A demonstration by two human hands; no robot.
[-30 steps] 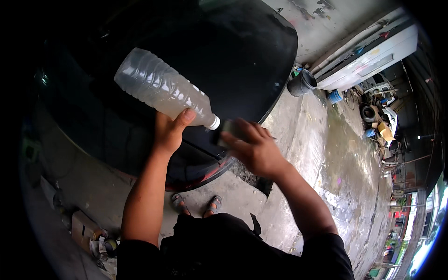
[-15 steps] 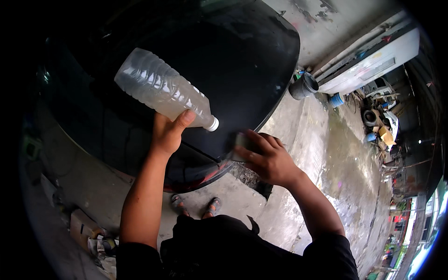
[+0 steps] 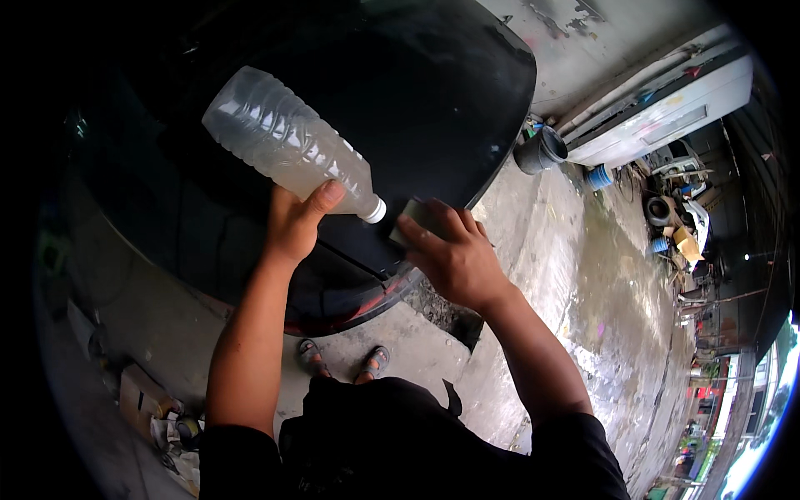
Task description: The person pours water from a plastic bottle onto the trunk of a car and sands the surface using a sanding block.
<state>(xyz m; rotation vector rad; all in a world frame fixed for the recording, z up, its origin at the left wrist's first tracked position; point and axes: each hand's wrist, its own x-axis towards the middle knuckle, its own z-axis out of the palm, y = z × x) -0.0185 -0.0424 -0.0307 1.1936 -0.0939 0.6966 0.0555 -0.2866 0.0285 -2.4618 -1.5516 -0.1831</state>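
My left hand (image 3: 296, 221) is closed round a clear, ribbed plastic bottle (image 3: 275, 125) of cloudy liquid, tilted so that its white-capped end points down and right over a glossy black car body (image 3: 417, 117). Just right of the cap, my right hand (image 3: 450, 250) grips a greyish-green rectangular pad (image 3: 410, 218) against the black panel, close to its rounded lower edge. A dark seam and a red strip run along that edge below my hands. The underside of the pad is hidden.
My sandalled feet (image 3: 373, 362) stand on concrete (image 3: 583, 333) below the car. At right are a dark bucket (image 3: 537, 154), blue pails (image 3: 598, 177), a white panel (image 3: 658, 108), a tyre (image 3: 657, 210) and piled parts. Cardboard (image 3: 142, 396) and clutter lie at lower left.
My right hand and the pad moved down and right, then back up and left. My left hand and the bottle have shifted slightly up and left in the view.
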